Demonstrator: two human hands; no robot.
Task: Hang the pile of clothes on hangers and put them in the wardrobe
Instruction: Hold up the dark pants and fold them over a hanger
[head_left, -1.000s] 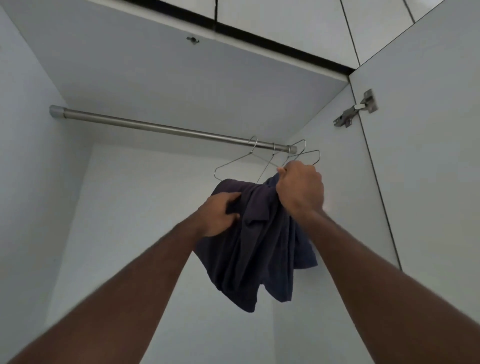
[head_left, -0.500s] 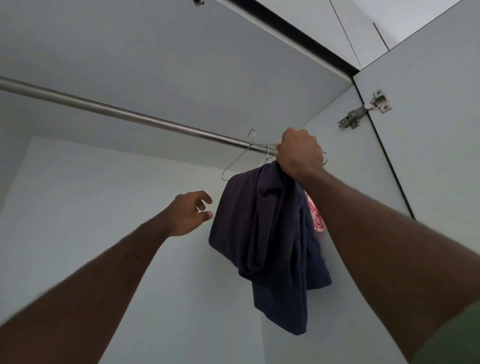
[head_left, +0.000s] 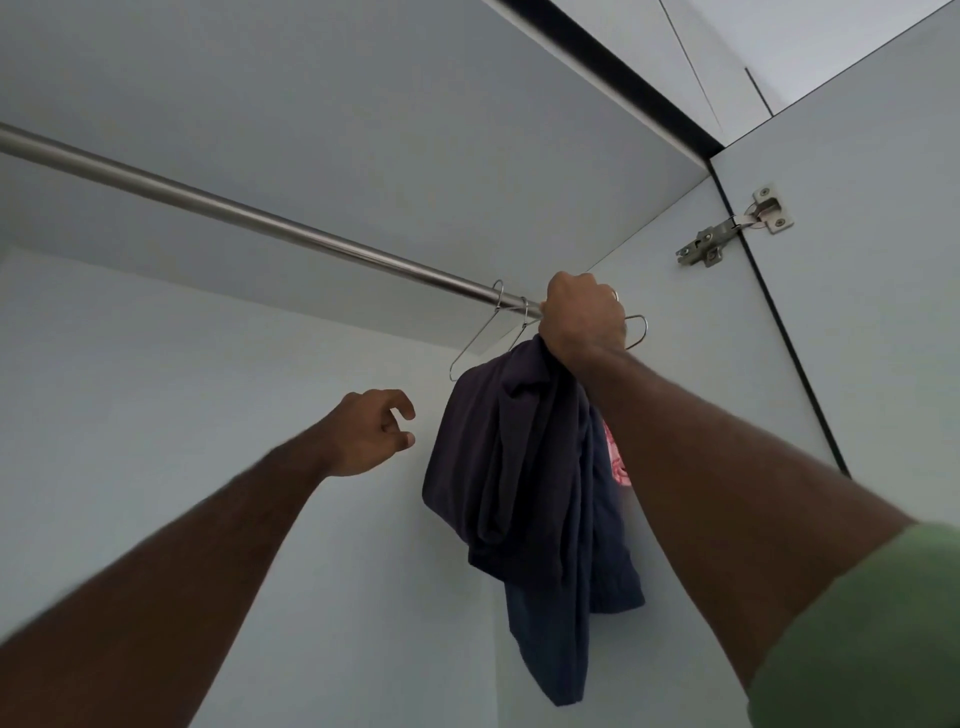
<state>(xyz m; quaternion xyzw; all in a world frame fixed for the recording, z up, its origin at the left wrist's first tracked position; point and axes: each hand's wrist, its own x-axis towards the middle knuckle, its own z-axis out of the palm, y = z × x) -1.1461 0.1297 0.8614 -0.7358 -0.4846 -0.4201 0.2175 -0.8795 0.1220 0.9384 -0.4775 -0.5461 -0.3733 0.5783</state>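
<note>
Hanging the dark shirt (head_left: 524, 467) on the rail (head_left: 270, 221): the right hand (head_left: 582, 317) squeezes its top. The left hand (head_left: 371, 431) holds nothing, fingers loosely curled. Next, hook a hanger (head_left: 483, 332) beside those right fingers.

Bare forearms, a green short sleeve (head_left: 878, 623) on the right arm.

1. Rail (head_left: 270, 221) across wardrobe top, under the ceiling panel.
2. Wire hangers (head_left: 480, 332) at rail's right end.
3. Garment (head_left: 519, 478) below right hand (head_left: 582, 319).
4. Left hand (head_left: 371, 434) left of garment, apart.
5. Hinge (head_left: 732, 228) right of rail.
</note>
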